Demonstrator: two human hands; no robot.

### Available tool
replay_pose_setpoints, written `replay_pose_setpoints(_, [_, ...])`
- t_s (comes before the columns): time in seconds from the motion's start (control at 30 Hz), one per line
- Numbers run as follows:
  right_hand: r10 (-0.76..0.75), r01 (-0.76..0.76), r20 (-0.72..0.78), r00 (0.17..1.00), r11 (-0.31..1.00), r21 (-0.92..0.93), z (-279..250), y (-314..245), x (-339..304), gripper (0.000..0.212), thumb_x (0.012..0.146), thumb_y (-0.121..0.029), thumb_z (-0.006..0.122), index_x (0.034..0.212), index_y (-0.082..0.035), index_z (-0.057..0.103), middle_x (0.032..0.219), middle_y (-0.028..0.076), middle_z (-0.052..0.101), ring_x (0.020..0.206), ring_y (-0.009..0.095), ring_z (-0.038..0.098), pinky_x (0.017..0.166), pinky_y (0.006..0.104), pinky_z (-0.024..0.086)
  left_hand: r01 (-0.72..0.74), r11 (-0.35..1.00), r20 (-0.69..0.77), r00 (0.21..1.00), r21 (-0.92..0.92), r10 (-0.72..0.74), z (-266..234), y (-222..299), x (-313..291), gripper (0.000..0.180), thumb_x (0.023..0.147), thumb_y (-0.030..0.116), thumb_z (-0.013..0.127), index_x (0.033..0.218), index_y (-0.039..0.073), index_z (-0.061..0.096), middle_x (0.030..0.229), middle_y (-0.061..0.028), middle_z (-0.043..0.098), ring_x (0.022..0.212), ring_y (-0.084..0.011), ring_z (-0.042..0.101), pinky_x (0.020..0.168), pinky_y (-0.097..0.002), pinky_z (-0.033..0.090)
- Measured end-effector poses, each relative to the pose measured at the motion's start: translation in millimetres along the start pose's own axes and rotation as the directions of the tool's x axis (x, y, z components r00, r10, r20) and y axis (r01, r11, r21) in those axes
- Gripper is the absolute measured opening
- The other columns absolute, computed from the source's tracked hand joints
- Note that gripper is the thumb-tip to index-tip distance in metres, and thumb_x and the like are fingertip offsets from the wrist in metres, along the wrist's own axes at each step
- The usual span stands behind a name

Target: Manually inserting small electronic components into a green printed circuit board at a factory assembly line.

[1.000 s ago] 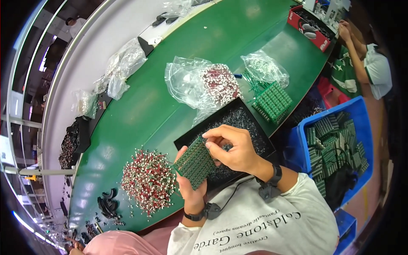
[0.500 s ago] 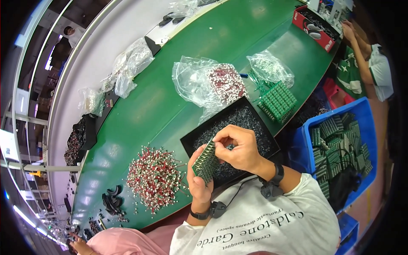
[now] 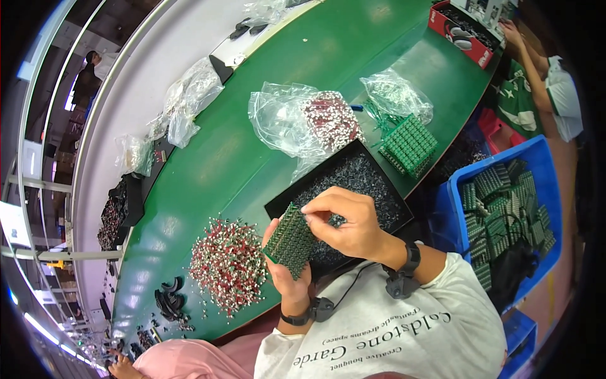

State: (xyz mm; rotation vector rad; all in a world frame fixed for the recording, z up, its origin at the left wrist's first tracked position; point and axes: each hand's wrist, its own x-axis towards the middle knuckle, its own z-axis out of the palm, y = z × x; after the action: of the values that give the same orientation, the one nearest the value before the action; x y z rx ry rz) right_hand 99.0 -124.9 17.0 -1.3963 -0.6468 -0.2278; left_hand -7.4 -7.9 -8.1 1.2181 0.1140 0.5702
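On the green desk (image 3: 208,170) a heap of small red and silver parts (image 3: 228,265) lies to the left; just beside it the left hand (image 3: 285,273) curls around a green circuit board (image 3: 291,240), holding it tilted over the near edge of a black tray (image 3: 379,183). The right hand (image 3: 348,222) rests its pinched fingertips on the board's upper edge, what they pinch too small to tell; behind the tray lie a clear bag of parts (image 3: 303,117) and a stack of green boards (image 3: 409,144); far right stands a blue bin (image 3: 543,158) of boards.
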Motion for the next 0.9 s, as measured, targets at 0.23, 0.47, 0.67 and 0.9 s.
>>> replay_pose_setpoints(0.23, [0.018,-0.021,-0.044,0.999,0.997,-0.071,0,0,-2,0.012,0.077,0.002,0.072,0.088,-0.001,0.07,0.079,0.009,0.068,0.066,0.018,0.068,0.057,0.0273,0.053,-0.168,0.94,0.116,0.984,0.298,0.139,7,-5,-1,0.087,0.092,0.059,0.053,0.144,-0.006,0.03,0.139,-0.0226,0.045,0.128,-0.0327,0.048,0.109,-0.0441,0.037])
replay_pose_setpoints(0.47, [0.133,-0.124,-0.048,0.99,0.98,0.159,-1,1,-13,0.009,0.078,-0.004,0.069,0.083,0.0,0.062,0.074,0.007,0.064,0.065,0.013,0.065,0.057,0.0265,0.052,-0.287,0.868,0.211,0.953,0.406,0.216,9,-6,-5,0.077,0.097,0.056,0.042,0.143,-0.004,0.032,0.137,-0.0263,0.042,0.124,-0.0357,0.048,0.105,-0.0478,0.038])
replay_pose_setpoints(0.67, [0.176,-0.175,0.118,0.977,0.984,-0.019,-26,12,-15,0.01,0.08,-0.006,0.073,0.083,-0.001,0.064,0.074,0.005,0.064,0.063,0.012,0.066,0.056,0.026,0.052,-0.141,0.973,0.039,0.99,0.184,0.136,10,7,10,0.077,0.099,0.055,0.038,0.148,-0.002,0.022,0.124,-0.0258,0.052,0.104,-0.0387,0.06,0.085,-0.048,0.052])
replay_pose_setpoints(0.9, [0.179,-0.168,0.054,0.982,0.972,-0.164,-37,5,-9,0.008,0.08,0.001,0.072,0.087,-0.001,0.068,0.072,0.007,0.064,0.058,0.013,0.061,0.052,0.0253,0.049,0.302,0.899,0.171,0.951,-0.316,-0.259,23,12,18,0.075,0.098,0.06,0.039,0.151,0.009,0.024,0.132,-0.0216,0.052,0.105,-0.0406,0.063,0.077,-0.0531,0.058])
